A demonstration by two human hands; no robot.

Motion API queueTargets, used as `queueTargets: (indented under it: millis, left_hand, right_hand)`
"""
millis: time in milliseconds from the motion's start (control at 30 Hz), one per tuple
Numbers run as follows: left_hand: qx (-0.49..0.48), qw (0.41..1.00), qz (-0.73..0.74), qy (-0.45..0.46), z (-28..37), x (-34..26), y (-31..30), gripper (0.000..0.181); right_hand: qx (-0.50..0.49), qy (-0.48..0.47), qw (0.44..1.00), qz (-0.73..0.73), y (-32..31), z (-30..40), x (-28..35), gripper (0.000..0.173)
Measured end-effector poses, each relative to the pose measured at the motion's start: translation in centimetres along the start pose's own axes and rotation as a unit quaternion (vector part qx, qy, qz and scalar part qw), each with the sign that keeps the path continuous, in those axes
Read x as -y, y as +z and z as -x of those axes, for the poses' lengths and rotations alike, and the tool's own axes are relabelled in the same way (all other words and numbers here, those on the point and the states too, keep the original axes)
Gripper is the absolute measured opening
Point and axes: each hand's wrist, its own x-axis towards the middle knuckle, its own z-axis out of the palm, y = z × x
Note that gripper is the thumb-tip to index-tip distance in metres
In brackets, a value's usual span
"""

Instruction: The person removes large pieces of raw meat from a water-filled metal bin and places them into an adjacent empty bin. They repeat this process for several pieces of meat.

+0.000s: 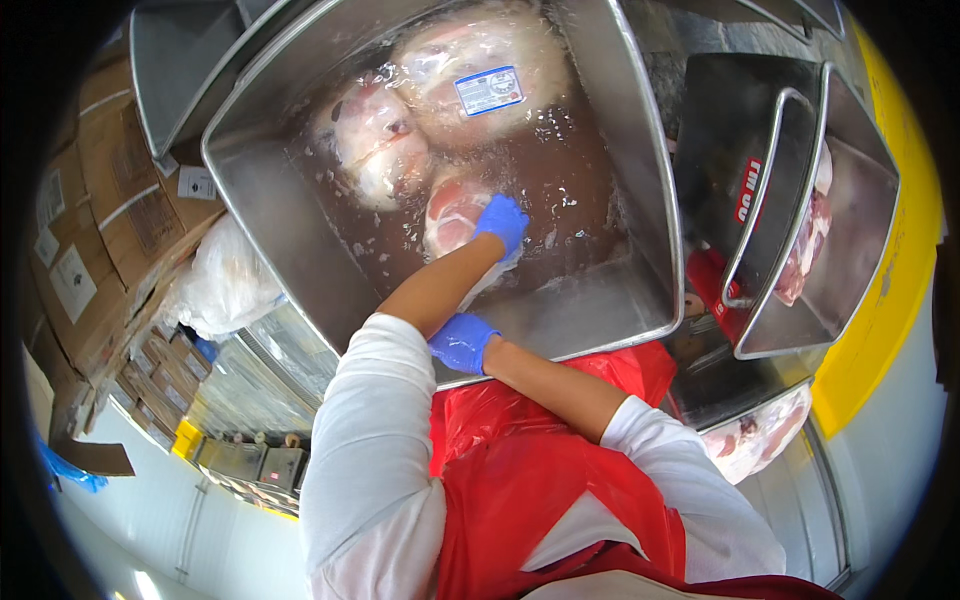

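Note:
My left hand [502, 225], in a blue glove, is curled closed at the right side of a pink cut of meat [451, 217]. Clear plastic film [491, 279] runs down from that hand, which appears to grip it. My forearms cross, and my right hand [461, 343], also gloved in blue, is below the left forearm near the tub's front wall. Its fingertips are hidden. The meat sits in murky reddish liquid [555, 199] inside a large stainless steel tub [262, 195]. Beside it lie another pale piece of meat [379, 146] and a larger bagged piece [480, 56] bearing a printed label.
A smaller steel bin [862, 247] with a bar handle [776, 165] holds meat [806, 244] on the right. More meat [765, 435] shows below it. Cardboard boxes [142, 172], bunched clear plastic [225, 277] and another steel tub [187, 67] stand left.

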Motion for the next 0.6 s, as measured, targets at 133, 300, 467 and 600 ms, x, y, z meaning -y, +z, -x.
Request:
queueTargets:
  millis: [133, 300, 467, 600]
  left_hand:
    - [-0.022, 0.999, 0.045, -0.008, 4.0, 1.8, -1.9, 0.016]
    - [-0.042, 0.998, 0.041, -0.011, 11.4, 4.1, 2.6, 0.011]
    - [-0.018, 0.983, 0.101, -0.154, 16.0, 2.7, 3.0, 0.008]
    - [-0.020, 0.971, 0.154, -0.184, 13.4, -2.9, 7.9, 0.005]
  right_hand:
    - [0.037, -0.004, 0.999, 0.031, 2.3, -1.5, 0.4, 0.020]
    - [0.103, 0.010, 0.994, 0.030, 1.9, -1.0, 2.3, 0.019]
    - [0.146, 0.139, 0.979, 0.035, -2.0, 2.5, 0.8, 0.020]
    - [0.126, 0.196, 0.971, 0.050, -4.4, 6.0, -1.1, 0.031]
